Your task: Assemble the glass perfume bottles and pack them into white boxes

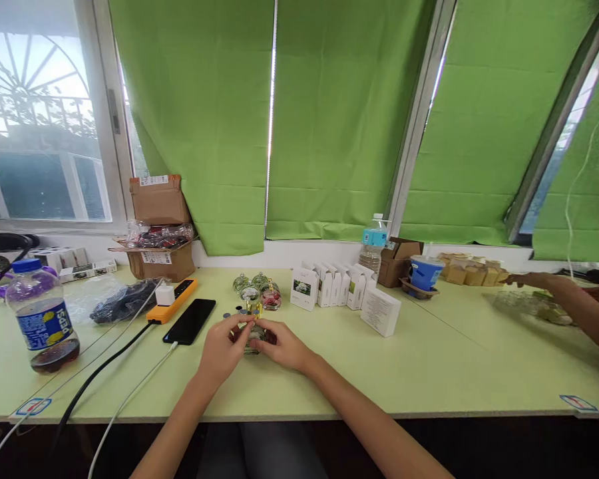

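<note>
A round clear glass bottle (252,344) stands on the pale green table between my hands. My left hand (224,346) has its fingers pinched together at the bottle's top; what they hold is too small to make out. My right hand (281,344) is closed around the bottle's right side, its fingertips meeting the left ones at the top. Just behind are small gold and dark caps (258,306), several round glass bottles (250,293) and one with pinkish contents (271,297).
White boxes (304,289) stand in a row right of the bottles, one box (381,311) nearer. At left are a phone (190,321), an orange power strip (172,301), cables and a Pepsi bottle (42,326). Another person's hands (542,282) reach in at far right, near a blue cup (426,273).
</note>
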Demonstrator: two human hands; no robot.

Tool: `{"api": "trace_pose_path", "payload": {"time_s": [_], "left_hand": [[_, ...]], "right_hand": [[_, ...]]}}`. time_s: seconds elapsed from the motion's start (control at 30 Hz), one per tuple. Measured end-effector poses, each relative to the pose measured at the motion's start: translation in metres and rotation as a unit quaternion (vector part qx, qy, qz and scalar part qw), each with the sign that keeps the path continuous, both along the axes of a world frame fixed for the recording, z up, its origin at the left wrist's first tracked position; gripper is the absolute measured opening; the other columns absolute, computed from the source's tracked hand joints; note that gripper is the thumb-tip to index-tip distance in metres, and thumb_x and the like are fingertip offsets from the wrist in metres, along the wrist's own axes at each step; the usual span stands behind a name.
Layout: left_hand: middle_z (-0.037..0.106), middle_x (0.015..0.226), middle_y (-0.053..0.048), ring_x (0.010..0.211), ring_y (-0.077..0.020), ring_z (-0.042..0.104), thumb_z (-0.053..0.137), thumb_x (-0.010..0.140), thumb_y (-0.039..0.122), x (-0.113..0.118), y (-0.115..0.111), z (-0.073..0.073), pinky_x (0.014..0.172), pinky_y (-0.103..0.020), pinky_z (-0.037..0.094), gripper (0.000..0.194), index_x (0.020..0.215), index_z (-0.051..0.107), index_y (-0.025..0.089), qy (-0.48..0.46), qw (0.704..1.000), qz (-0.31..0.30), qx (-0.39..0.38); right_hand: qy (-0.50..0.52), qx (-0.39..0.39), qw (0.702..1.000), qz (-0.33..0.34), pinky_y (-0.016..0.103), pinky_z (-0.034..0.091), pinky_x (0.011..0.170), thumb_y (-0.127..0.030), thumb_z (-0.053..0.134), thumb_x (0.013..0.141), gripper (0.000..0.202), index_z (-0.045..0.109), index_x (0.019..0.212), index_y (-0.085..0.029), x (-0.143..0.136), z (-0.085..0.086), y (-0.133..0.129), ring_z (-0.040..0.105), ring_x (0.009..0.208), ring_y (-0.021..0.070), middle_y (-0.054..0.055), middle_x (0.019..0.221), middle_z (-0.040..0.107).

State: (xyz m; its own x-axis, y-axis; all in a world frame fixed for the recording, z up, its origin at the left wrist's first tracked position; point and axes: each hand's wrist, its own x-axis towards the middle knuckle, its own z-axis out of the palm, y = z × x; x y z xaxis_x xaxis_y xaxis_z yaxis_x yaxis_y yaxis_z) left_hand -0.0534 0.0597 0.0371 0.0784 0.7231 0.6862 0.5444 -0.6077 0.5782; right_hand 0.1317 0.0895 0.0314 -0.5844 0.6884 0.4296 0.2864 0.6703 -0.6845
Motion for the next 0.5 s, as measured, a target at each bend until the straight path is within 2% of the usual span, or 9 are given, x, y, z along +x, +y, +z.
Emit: {"api": "trace_pose_path", "payload": {"time_s": [0.13,0.33,0.5], "left_hand": [[0.072,0.074,-0.001,0.055,-0.0128,0.054,0.058,0.091,0.039,0.0008,0.0007,0.0007,0.051,-0.024,0.044,0.024,0.101,0.074,0.023,-0.022,0.999,-0.008,-0.026],[0.075,0.086,-0.004,0.056,-0.0126,0.055,0.059,0.090,0.044,-0.0007,0.0065,-0.0037,0.051,-0.024,0.046,0.028,0.101,0.075,0.023,-0.065,0.996,-0.039,-0.052],[0.074,0.081,-0.002,0.053,-0.0120,0.053,0.058,0.090,0.044,-0.0010,0.0056,-0.0039,0.048,-0.023,0.043,0.028,0.100,0.075,0.025,-0.057,0.997,-0.026,-0.048]], "right_hand": [[0.000,-0.004,1.000,0.001,0.027,0.045,0.068,-0.049,0.061,0.091,0.047,0.061,0.129,-0.021,0.0000,-0.0006,0.0004,0.052,0.071,0.0153,0.003,0.092,0.065],[-0.001,-0.005,1.000,-0.008,0.025,0.041,0.064,-0.052,0.062,0.090,0.048,0.063,0.127,-0.021,0.0001,-0.0020,0.0016,0.047,0.067,0.0135,0.003,0.089,0.064],[-0.002,-0.001,1.000,-0.007,0.024,0.040,0.062,-0.051,0.062,0.090,0.046,0.063,0.125,-0.021,-0.0002,-0.0016,0.0016,0.046,0.066,0.0128,0.002,0.088,0.063]]}}
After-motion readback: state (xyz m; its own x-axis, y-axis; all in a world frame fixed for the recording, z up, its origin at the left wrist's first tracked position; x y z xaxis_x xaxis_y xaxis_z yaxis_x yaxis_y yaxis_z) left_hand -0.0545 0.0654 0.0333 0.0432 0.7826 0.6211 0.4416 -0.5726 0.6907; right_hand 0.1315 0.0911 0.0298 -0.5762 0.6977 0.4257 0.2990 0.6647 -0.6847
